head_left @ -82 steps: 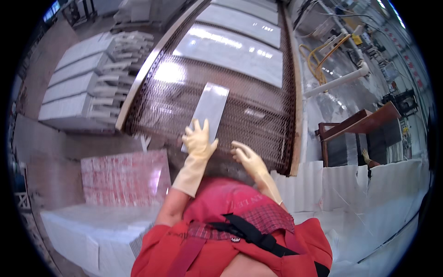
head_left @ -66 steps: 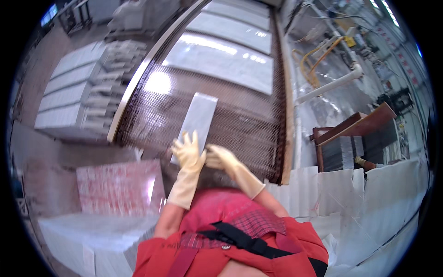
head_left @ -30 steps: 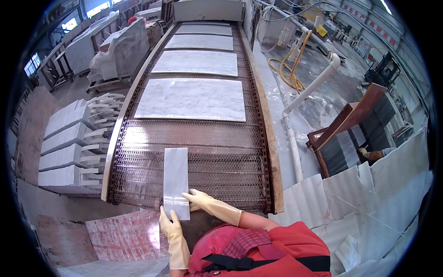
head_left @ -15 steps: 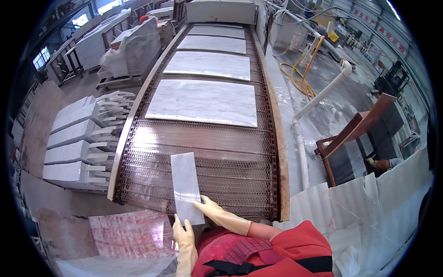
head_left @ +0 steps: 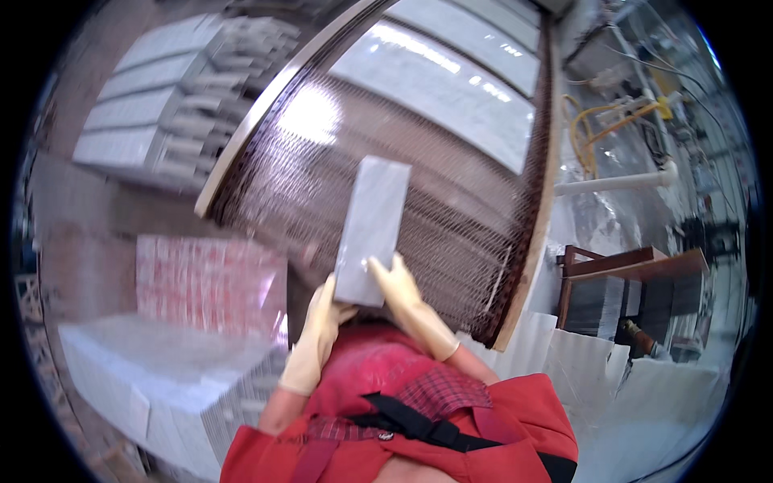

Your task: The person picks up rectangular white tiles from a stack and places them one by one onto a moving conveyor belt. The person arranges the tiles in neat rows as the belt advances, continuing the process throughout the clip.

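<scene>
Narrow pale slab (head_left: 374, 221) held near end by both hands, long axis running away from you over the mesh belt (head_left: 459, 249)

Head view: the slab lies straight ahead of your hands, between them; its long axis runs from your body outward, far end leaning a little to your right; the near, short end sits close to your apron (head_left: 354, 354), the far end over the belt; whether its underside touches the mesh or is lifted off it, you cannot tell from here.

Your left hand (head_left: 324, 310), gloved, is closed around the near left corner, some fingers apparently under the near end; your right hand (head_left: 400, 291), gloved, grips the right edge, thumb over the top face, its other fingers mostly hidden; the right reaches farther up the slab, so it is the nearer to the slab's middle.

About it: wide slabs (head_left: 443, 92) lie crosswise farther up the belt, well apart from the narrow one; a red-streaked board (head_left: 205, 282) stands to your left; a co-worker's gloved hand (head_left: 636, 334) shows well off to your right, beside dark slabs (head_left: 668, 306).
</scene>
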Demonstrator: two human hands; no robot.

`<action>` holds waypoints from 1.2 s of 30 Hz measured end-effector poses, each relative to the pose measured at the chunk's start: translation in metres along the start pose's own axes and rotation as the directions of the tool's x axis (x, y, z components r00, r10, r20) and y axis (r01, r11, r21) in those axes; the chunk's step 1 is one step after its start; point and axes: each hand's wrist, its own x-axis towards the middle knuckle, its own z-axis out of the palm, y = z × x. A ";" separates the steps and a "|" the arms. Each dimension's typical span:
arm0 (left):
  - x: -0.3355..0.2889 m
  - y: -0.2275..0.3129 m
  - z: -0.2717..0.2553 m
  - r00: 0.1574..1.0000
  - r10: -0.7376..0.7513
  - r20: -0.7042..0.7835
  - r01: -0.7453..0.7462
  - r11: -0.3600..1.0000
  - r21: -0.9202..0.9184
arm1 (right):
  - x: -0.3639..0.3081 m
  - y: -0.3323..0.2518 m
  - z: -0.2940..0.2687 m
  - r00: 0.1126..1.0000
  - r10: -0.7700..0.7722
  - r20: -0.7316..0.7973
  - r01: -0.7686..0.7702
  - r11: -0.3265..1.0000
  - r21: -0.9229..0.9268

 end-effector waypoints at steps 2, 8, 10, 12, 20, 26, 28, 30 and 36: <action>0.008 0.002 0.006 0.999 -0.003 -0.035 0.001 0.999 -0.050 | -0.015 -0.018 0.009 0.995 0.068 -0.071 -0.072 0.995 -0.063; -0.001 0.017 -0.009 0.998 0.029 -0.060 -0.033 0.997 -0.065 | -0.039 -0.040 0.024 0.995 0.068 -0.073 -0.068 0.998 0.006; -0.012 0.025 -0.026 0.999 0.031 -0.043 -0.033 0.998 -0.049 | -0.047 -0.032 0.034 0.996 0.069 -0.048 -0.069 0.998 0.007; -0.020 0.023 -0.047 0.996 0.007 -0.092 -0.013 0.998 -0.067 | -0.056 -0.018 0.044 0.997 0.074 0.010 -0.075 0.996 0.058; -0.017 0.004 -0.096 0.999 -0.022 -0.026 0.019 0.994 -0.106 | -0.051 0.019 0.035 0.982 0.109 0.155 -0.142 0.965 0.222; -0.021 -0.006 -0.085 0.981 -0.134 0.137 0.179 0.895 -0.409 | -0.040 0.025 0.035 0.956 0.232 0.182 -0.231 0.973 -0.024; -0.016 -0.013 -0.089 0.976 -0.113 0.184 0.188 0.867 -0.462 | -0.033 0.035 0.043 0.949 0.230 0.215 -0.238 0.971 0.012; -0.019 -0.018 -0.087 0.971 -0.132 0.201 0.223 0.805 -0.550 | -0.028 0.036 0.051 0.951 0.236 0.198 -0.250 0.967 0.051; -0.033 -0.015 -0.064 0.949 -0.091 0.302 0.274 0.710 -0.648 | -0.026 0.037 0.045 0.960 0.205 0.193 -0.170 0.968 -0.184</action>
